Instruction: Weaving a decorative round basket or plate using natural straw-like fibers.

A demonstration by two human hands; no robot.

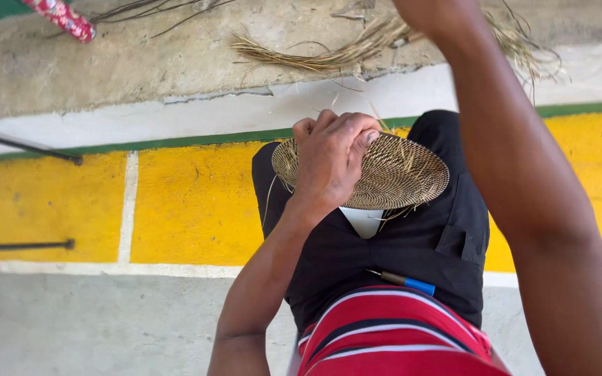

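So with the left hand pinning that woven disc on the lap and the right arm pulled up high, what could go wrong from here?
The woven disc rests on the lap, held only by the left hand; a hard pull might tip it off. Loose strand ends sticking out at its near edge could snag or snap. The right hand is partly out of frame, so its grip can't be checked.

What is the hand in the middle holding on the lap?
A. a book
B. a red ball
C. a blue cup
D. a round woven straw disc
D: the left hand grips the edge of a flat, round woven disc of tan fibre, with loose strands sticking out, resting over the black shorts.
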